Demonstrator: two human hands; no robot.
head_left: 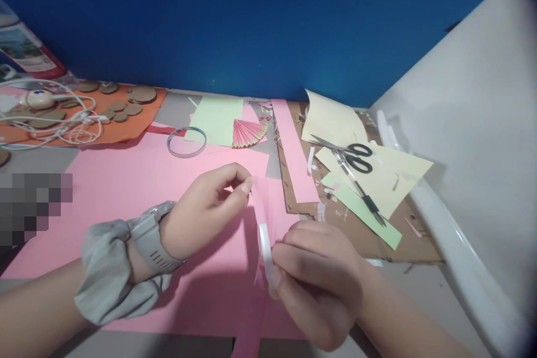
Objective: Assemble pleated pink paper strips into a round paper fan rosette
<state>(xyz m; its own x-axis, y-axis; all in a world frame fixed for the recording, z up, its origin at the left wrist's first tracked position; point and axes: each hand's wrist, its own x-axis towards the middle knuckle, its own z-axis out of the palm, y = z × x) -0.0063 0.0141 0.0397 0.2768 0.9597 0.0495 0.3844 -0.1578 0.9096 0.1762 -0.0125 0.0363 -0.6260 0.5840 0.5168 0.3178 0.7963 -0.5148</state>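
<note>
Over the pink sheets in the middle, my left hand [213, 201] pinches the top end of a pink paper strip [260, 207] between thumb and forefinger. My right hand [319, 279] is closed, its thumb and fingertips gripping a narrow, glossy white strip [264, 243]. That white strip lies along the pink strip, its upper end showing; whether it is stuck to it I cannot tell. The pink strip runs down past my right hand towards the near table edge. Large pink paper [138, 196] lies flat beneath both hands. A thin grey ring [187, 155] rests beyond my left hand.
On brown cardboard [302, 196] at right lie scissors [358, 158], a pen [361, 193], cream paper [331, 117] and a pink strip [296, 156]. A folded pink fan [248, 134] sits behind. At left are cardboard discs [141, 94], white cables [84, 123] and a bottle [31, 50].
</note>
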